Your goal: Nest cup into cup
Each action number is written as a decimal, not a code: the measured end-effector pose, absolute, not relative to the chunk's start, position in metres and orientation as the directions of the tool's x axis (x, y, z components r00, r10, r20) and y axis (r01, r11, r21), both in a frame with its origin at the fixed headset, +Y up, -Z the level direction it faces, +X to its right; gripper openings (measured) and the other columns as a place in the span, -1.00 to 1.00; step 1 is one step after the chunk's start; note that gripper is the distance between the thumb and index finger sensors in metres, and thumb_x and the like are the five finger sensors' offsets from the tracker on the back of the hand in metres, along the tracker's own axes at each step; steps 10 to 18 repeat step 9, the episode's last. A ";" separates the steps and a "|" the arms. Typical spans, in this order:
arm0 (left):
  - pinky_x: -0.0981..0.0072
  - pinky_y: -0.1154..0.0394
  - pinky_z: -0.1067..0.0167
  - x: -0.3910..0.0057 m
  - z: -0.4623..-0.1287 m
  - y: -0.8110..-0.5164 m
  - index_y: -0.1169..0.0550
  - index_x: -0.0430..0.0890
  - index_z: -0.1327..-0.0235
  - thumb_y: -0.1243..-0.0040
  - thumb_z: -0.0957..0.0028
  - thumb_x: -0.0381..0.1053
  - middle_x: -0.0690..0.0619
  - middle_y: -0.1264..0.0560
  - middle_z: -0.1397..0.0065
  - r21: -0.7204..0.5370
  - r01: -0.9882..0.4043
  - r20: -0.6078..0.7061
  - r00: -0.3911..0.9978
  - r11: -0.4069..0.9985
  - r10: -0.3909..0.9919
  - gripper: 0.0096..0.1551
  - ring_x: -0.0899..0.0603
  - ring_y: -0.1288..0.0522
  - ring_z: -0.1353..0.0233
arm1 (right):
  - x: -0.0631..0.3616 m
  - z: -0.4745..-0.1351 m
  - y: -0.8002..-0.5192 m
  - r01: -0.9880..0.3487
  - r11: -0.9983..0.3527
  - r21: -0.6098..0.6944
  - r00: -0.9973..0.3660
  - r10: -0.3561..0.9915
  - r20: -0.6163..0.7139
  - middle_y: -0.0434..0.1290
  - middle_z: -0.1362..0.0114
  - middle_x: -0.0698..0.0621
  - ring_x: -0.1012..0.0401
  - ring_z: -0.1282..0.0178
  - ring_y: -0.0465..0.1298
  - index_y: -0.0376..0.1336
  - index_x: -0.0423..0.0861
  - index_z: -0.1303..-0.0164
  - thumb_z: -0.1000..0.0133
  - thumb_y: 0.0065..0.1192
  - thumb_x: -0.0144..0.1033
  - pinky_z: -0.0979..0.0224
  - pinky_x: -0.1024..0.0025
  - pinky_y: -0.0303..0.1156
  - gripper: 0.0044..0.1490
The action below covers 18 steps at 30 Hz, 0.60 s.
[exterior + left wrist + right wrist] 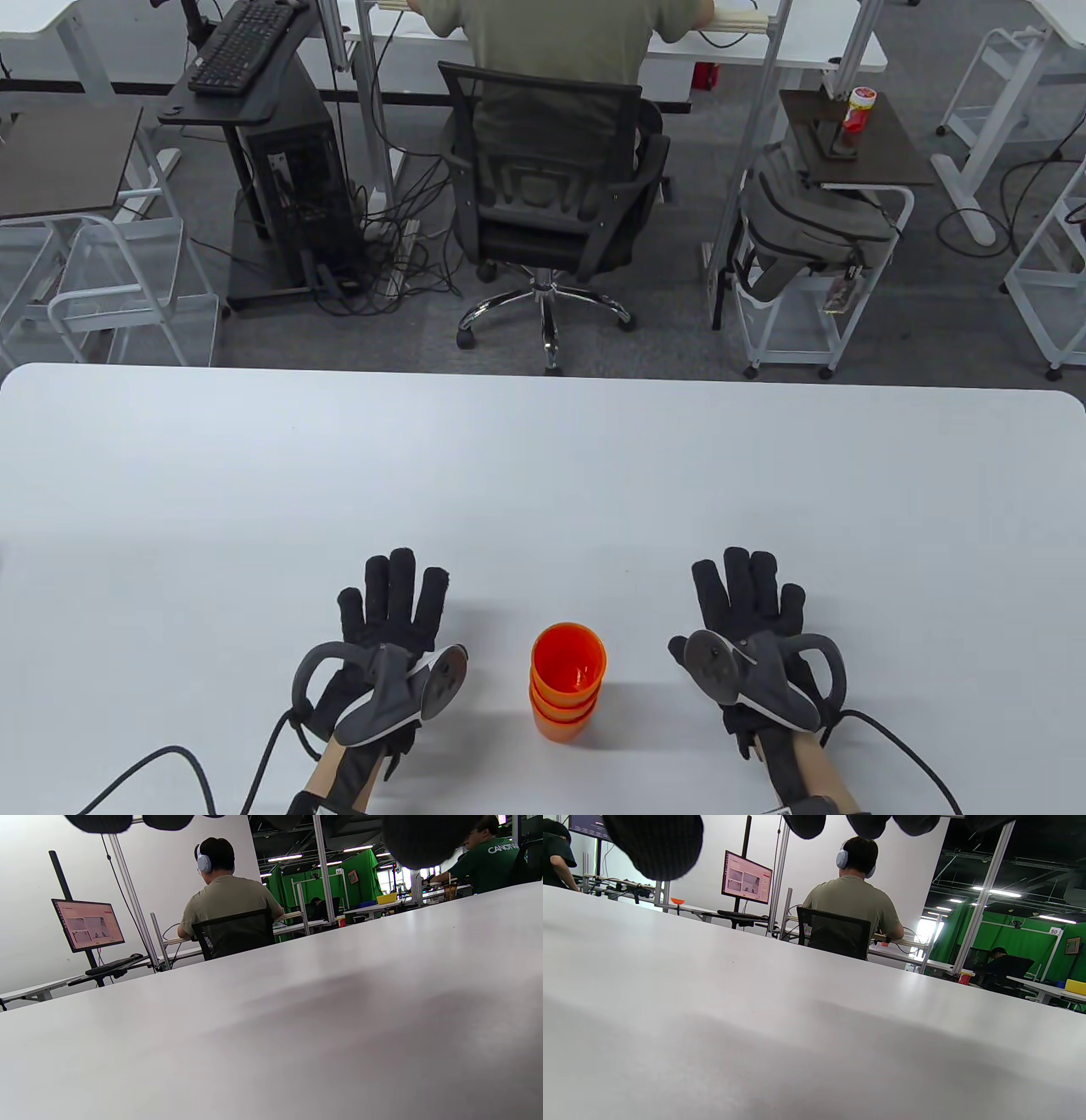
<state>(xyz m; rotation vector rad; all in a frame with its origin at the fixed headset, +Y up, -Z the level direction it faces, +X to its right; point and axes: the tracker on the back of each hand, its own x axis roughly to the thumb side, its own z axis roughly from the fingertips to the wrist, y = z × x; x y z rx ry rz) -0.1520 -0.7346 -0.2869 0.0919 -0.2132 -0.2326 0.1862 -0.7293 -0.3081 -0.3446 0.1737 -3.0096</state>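
Observation:
A stack of nested orange cups (567, 693) stands upright on the white table (543, 475) near its front edge, between my two hands. My left hand (392, 604) lies flat to the left of the stack, fingers spread, holding nothing. My right hand (747, 598) lies flat to the right of the stack, fingers spread, holding nothing. Neither hand touches the cups. In the left wrist view only dark fingertips (424, 836) show at the top edge; in the right wrist view dark fingertips (657, 844) show at the top edge. The cups appear in neither wrist view.
The white table stretches far and wide beyond the hands. Past its far edge a person sits in a black office chair (543, 195) at another desk. Cables run back from both wrists toward the bottom edge.

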 end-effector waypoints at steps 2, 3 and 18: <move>-0.48 -0.21 -0.47 -0.152 -0.287 -0.736 -0.01 -0.14 -0.75 0.06 -0.14 0.59 -0.43 0.07 -0.77 0.104 0.216 0.201 0.951 0.971 -0.234 0.17 -0.55 -0.06 -0.67 | 0.187 -0.308 -0.729 0.088 -0.989 -0.122 -0.969 -0.113 0.218 -0.18 -0.73 -0.47 -0.42 -0.66 -0.13 -0.22 -0.26 -0.75 -0.19 0.16 0.23 -0.48 -0.53 -0.05 0.21; -0.48 -0.21 -0.47 -0.151 -0.288 -0.736 -0.01 -0.14 -0.75 0.06 -0.14 0.59 -0.43 0.07 -0.77 0.101 0.217 0.202 0.951 0.971 -0.234 0.17 -0.55 -0.06 -0.67 | 0.187 -0.308 -0.729 0.087 -0.989 -0.120 -0.970 -0.111 0.218 -0.18 -0.73 -0.47 -0.41 -0.66 -0.12 -0.22 -0.26 -0.75 -0.20 0.16 0.23 -0.48 -0.52 -0.05 0.21; -0.48 -0.21 -0.48 -0.153 -0.290 -0.737 0.01 -0.14 -0.75 0.06 -0.14 0.59 -0.43 0.08 -0.77 0.096 0.231 0.196 0.949 0.968 -0.246 0.18 -0.55 -0.05 -0.67 | 0.185 -0.309 -0.729 0.097 -0.989 -0.114 -0.967 -0.120 0.226 -0.17 -0.73 -0.47 -0.41 -0.66 -0.12 -0.21 -0.26 -0.75 -0.20 0.16 0.22 -0.49 -0.52 -0.04 0.20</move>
